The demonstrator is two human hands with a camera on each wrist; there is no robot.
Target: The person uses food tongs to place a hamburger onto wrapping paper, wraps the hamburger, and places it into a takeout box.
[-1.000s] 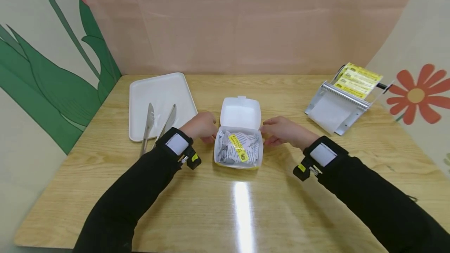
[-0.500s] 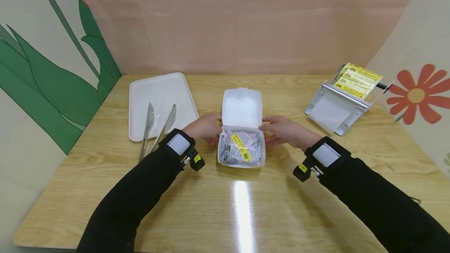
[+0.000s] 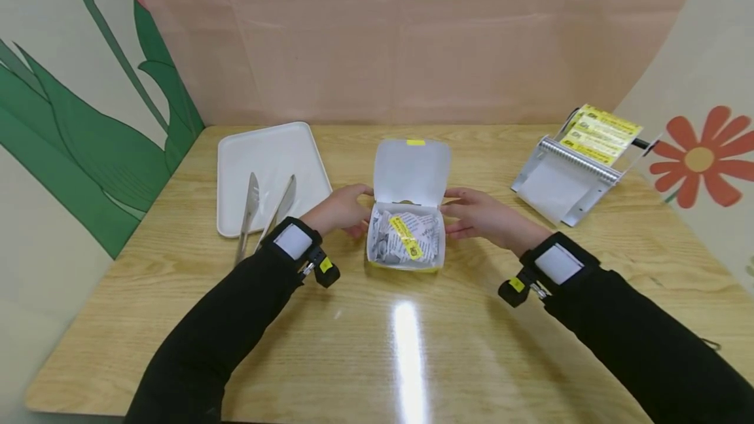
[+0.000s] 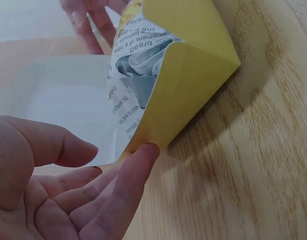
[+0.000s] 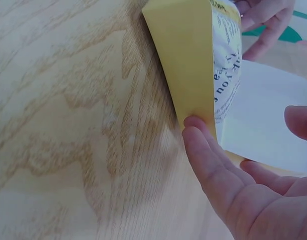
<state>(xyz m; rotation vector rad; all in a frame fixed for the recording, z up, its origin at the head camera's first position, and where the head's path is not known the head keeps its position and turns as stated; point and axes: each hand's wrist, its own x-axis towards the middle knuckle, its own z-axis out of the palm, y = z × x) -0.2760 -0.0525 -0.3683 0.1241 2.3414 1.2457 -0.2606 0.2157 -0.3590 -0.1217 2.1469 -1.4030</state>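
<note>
A small takeaway box (image 3: 406, 269), yellow outside and white inside, sits mid-table with its lid (image 3: 411, 172) raised at the back. Inside it lies a bundle in newsprint-patterned paper (image 3: 389, 244), with a yellow sticker (image 3: 406, 238) across it. My left hand (image 3: 341, 209) is at the box's left rear corner; in the left wrist view a fingertip (image 4: 146, 155) touches the yellow side and other fingers reach behind the lid. At the right rear corner, my right hand (image 3: 485, 218) has its fingers extended, fingertips (image 5: 196, 125) against the yellow side and thumb (image 5: 298, 120) over the lid's inner face.
To the left is a white tray (image 3: 271, 149) with metal tongs (image 3: 247, 211) propped on its front edge. A metal label dispenser (image 3: 565, 178) holding yellow stickers (image 3: 601, 135) stands at the back right. A pink wall panel (image 3: 389, 38) closes off the table's rear.
The box lid has swung up from leaning back to nearly upright, with both hands at its sides. The box has shifted slightly right and away from me.
</note>
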